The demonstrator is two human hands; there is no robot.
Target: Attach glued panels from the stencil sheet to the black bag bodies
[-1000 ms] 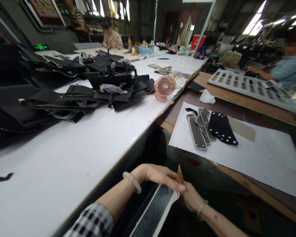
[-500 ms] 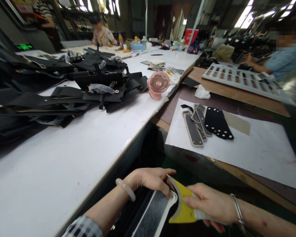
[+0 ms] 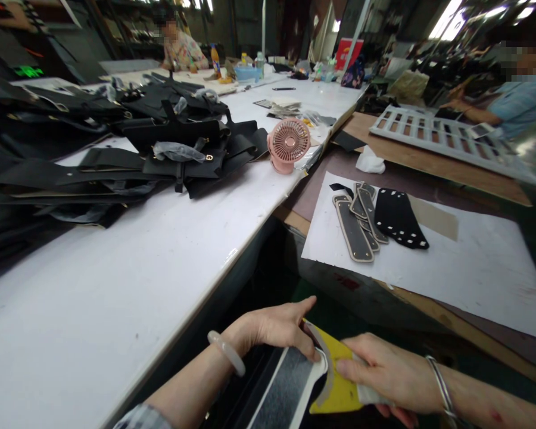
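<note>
Head view: right hand (image 3: 384, 370) around concave yellow scraper (image 3: 339, 388), left hand (image 3: 274, 328), grip unclear, on white-edged grey strip (image 3: 284, 384).

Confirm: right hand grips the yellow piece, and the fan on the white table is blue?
The fan is pink, not blue, as the head view shows. The right hand does grip the yellow piece, and the fan is on the white table.

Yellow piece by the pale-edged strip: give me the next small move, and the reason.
Perhaps ease the yellow piece slightly closer to the pale-edged strip: the right hand grips the piece, its hollow edge facing the strip's rounded end, a dark area shows between them, and the left hand touches that end.
</note>
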